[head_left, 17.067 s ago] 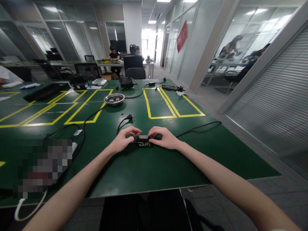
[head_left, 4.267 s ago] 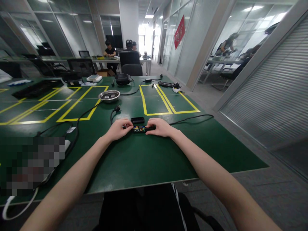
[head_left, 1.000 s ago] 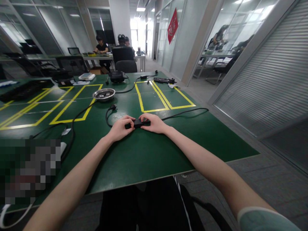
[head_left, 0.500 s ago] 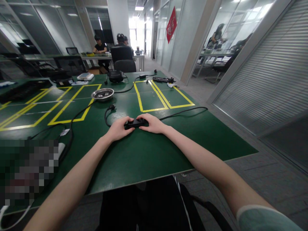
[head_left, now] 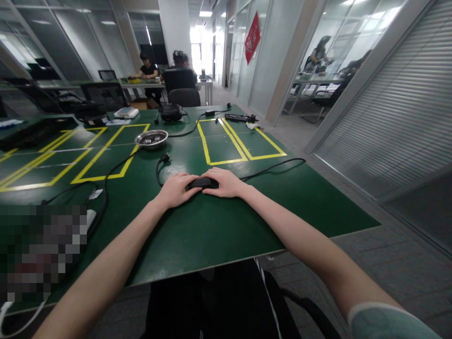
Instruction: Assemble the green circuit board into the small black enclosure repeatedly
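Observation:
Both hands grip a black power adapter, low over the green table, its long side running left to right. My left hand is closed round its left end, thumb on the near side. Round the right end, my right hand is closed in the same way. Fingers hide both ends of the adapter. A thick black cord with a plug curls on the table just past my left hand. From behind my right hand a thin black cable stretches rightward over the table.
A steel bowl with small metal parts stands beyond my left hand. Yellow tape rectangles mark the table. Farther back lie a black case, another adapter and a folded black tripod-like item. Several people sit or stand in the background.
My hands have come slightly closer together on the adapter. It has turned in them, so a different, ridged-looking face shows. The cords lie nearly as before.

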Tool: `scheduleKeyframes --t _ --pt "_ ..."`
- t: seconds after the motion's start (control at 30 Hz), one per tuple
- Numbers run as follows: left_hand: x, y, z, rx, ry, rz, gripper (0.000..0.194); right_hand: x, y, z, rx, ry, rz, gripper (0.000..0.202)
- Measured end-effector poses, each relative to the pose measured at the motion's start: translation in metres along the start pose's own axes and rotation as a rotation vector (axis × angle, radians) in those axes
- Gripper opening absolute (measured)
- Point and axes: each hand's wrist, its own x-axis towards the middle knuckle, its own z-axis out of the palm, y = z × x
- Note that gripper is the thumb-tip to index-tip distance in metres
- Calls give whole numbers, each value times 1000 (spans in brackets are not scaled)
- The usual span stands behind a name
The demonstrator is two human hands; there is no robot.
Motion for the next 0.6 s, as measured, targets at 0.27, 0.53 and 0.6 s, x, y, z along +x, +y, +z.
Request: scheduleKeyframes --t 0.27,0.53,0.6 --pt "1 8 -5 -116 33 -126 51 1 5 2 -129 121 -177 32" --pt "0 5 0 -311 78 -185 42 -1 7 3 -133 107 -74 46" --pt "0 4 1 -246 103 -138 39 -1 7 5 -89 72 -18 52"
